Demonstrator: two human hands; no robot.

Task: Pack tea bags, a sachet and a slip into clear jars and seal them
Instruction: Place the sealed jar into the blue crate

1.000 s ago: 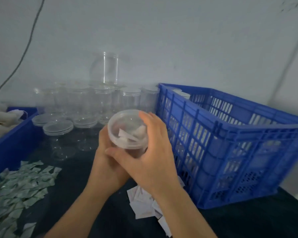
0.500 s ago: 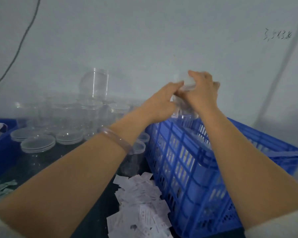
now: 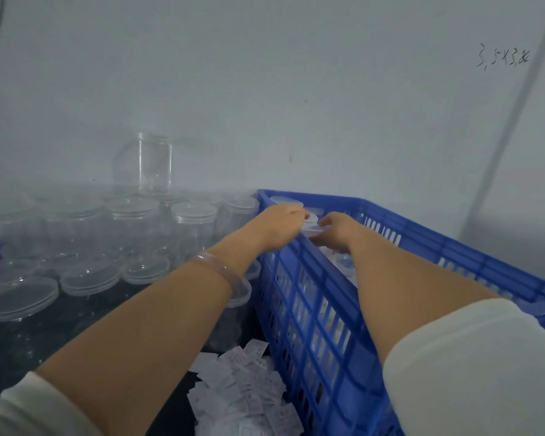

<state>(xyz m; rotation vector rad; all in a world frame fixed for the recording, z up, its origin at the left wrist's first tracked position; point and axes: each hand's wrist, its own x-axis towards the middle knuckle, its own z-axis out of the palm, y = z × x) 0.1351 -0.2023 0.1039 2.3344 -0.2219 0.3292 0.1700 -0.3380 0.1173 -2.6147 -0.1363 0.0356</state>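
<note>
We hold a jar [image 3: 312,227] just inside the crate [image 3: 309,313] at its left rim. The left hand [image 3: 280,226] curls onto it from nine o'clock and the right hand [image 3: 339,229] from three. Only its lid edge shows between our fingers; the body is hidden behind hands and crate wall, so we cannot tell what it contains. Other lidded jars [image 3: 285,201] peek over the rim at twelve o'clock. At nine o'clock of the crate stand blurred empty jars [image 3: 194,221] and loose lids [image 3: 19,298]. Slips [image 3: 249,391] lie at six, cut off by the bottom edge.
</note>
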